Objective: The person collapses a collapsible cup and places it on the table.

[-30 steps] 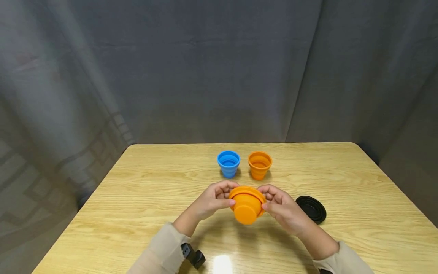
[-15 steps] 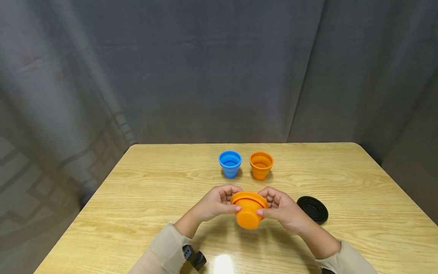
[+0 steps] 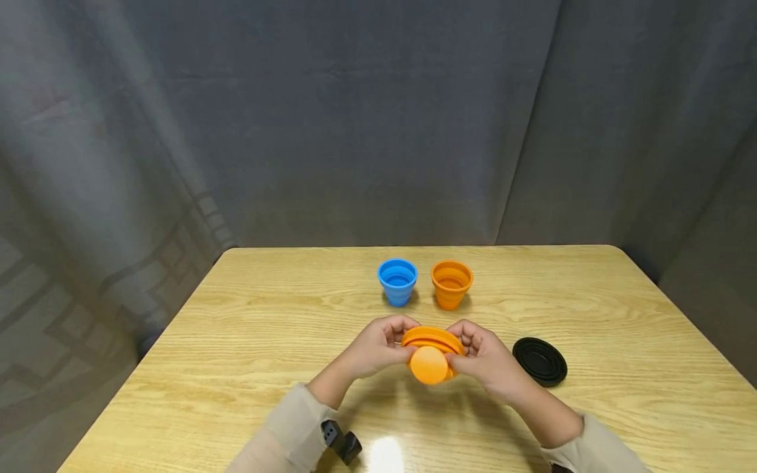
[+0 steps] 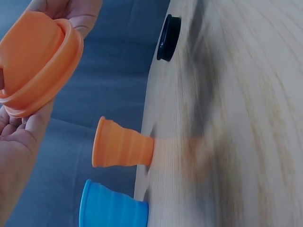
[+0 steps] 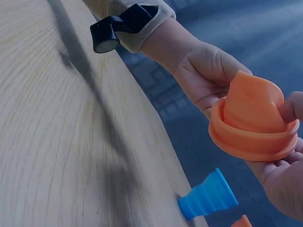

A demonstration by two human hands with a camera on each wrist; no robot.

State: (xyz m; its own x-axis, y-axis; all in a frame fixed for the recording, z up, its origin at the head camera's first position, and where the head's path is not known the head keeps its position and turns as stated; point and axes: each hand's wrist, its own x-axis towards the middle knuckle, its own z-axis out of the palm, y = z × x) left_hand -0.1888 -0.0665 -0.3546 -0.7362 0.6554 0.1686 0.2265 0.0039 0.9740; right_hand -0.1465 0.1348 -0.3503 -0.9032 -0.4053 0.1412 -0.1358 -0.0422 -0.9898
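Held above the table is an orange collapsible cup, tilted so its round base faces the head camera. My left hand grips its left side, thumb on the wall and fingers behind the rim. On the other side my right hand pinches it the same way, its thumb beside the base. In the right wrist view the cup has its wall dented under the thumb and a fold lying along the thick rim. The inside of the cup is hidden.
A blue cup and a second orange cup stand upright beyond the hands. To the right, a flat black ringed disc lies on the wooden table. A grey curtain hangs behind the table.
The held cup has tipped so its base turns up toward the head camera, and its wall now looks shorter and bent. Both hands keep their grip; the standing cups and disc stay put.
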